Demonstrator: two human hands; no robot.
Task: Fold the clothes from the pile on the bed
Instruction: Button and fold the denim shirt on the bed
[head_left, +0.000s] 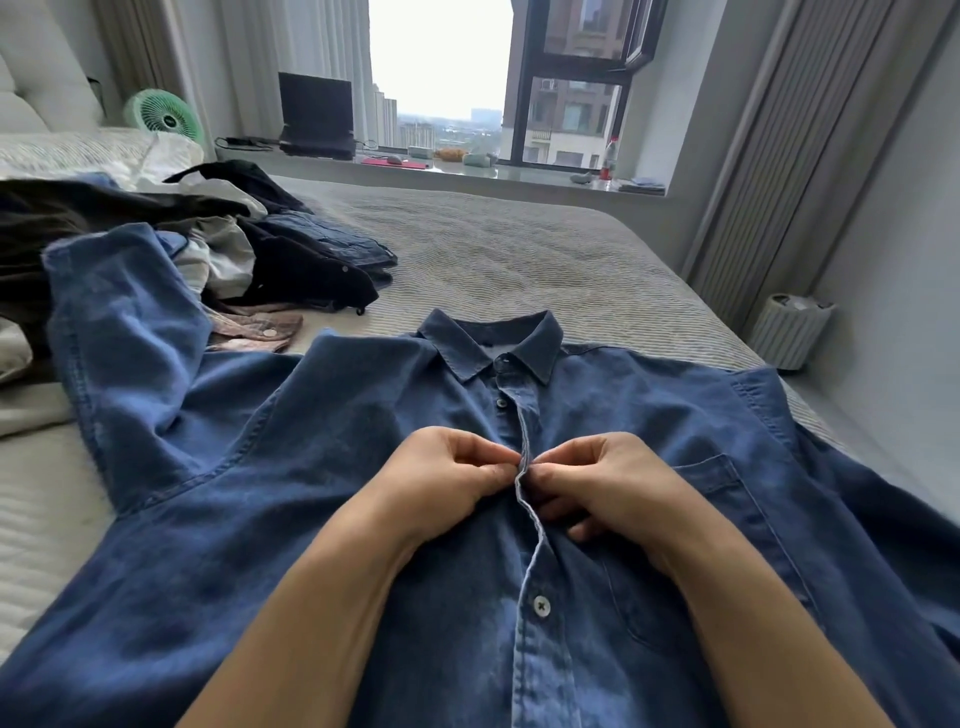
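Note:
A blue denim shirt (322, 467) lies face up on the bed (519, 249), collar pointing away from me, one sleeve trailing up toward the left. My left hand (447, 483) and my right hand (602, 483) meet at the button placket in the chest area. Both pinch the placket edge between thumb and fingers. A button above and a white button below them are fastened. A pile of clothes (218, 244), dark, white and plaid pieces, lies at the left of the bed.
A grey ribbed bedspread covers the bed. A green fan (163, 114) stands at the far left. A laptop (316, 117) and small items sit on the window ledge. A white bin (789, 330) stands on the floor at the right.

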